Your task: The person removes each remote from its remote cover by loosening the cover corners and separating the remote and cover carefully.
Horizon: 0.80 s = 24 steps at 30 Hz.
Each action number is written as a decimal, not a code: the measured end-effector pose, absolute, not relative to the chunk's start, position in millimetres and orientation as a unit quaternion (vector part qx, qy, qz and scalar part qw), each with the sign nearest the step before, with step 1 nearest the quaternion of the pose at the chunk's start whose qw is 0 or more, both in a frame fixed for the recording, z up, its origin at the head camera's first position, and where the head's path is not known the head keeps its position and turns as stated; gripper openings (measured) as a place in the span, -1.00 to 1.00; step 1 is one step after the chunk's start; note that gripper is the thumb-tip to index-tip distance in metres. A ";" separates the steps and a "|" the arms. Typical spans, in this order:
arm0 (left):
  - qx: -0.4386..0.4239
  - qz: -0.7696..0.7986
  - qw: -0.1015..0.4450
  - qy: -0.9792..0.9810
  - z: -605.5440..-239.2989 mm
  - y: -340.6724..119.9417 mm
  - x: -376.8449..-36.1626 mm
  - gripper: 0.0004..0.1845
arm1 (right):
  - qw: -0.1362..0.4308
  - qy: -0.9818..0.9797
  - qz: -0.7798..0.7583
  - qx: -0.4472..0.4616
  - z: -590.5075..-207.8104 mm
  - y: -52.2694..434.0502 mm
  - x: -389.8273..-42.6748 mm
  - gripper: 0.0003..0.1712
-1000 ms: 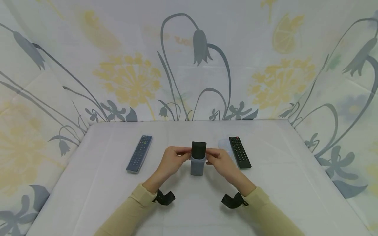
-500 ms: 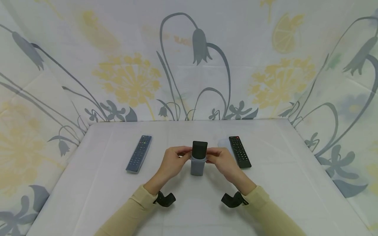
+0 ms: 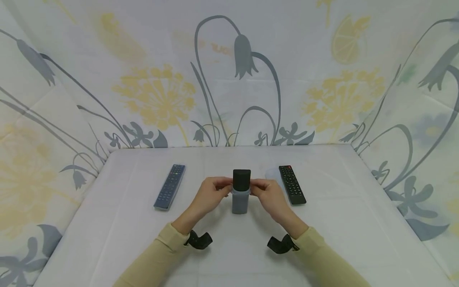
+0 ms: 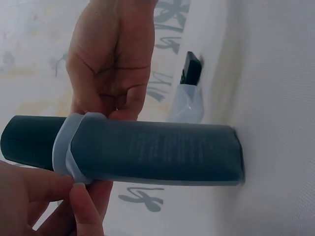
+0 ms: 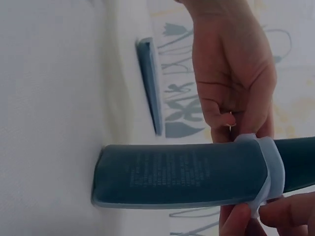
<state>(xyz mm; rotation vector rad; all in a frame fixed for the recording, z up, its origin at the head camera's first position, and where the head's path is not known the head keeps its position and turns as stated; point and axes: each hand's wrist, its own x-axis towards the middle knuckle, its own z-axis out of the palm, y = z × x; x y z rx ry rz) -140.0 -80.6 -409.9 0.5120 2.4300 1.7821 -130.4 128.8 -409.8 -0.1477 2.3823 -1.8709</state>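
Observation:
A dark remote control (image 3: 242, 180) stands on end at the table's middle, its back marked with small print. Its lower part is inside a translucent bluish sleeve (image 3: 240, 202), whose top edge is rolled into a thick band (image 4: 69, 147). Above that band the dark end is bare. From the left, my left hand (image 3: 210, 194) pinches the band between thumb and fingers. My right hand (image 3: 269, 195) does the same on the opposite side. In both wrist views the remote's lower end is right at the white tabletop.
To the left lies a remote in a bluish cover (image 3: 169, 187). On the right is a bare black remote (image 3: 292, 185), with a clear, pale sleeve (image 4: 186, 104) beside it. A flower-patterned cloth (image 3: 161, 99) rises behind the white table (image 3: 358, 223).
The remote's bare top sits slightly higher in the head view than a second ago. Both hands keep their pinch on the band and have barely shifted.

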 end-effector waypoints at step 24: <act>0.084 0.631 0.060 0.769 -407.1 -72.7 -135.2 -0.65 | 0.113 0.725 -0.679 -0.045 -405.7 129.2 -126.6 -0.52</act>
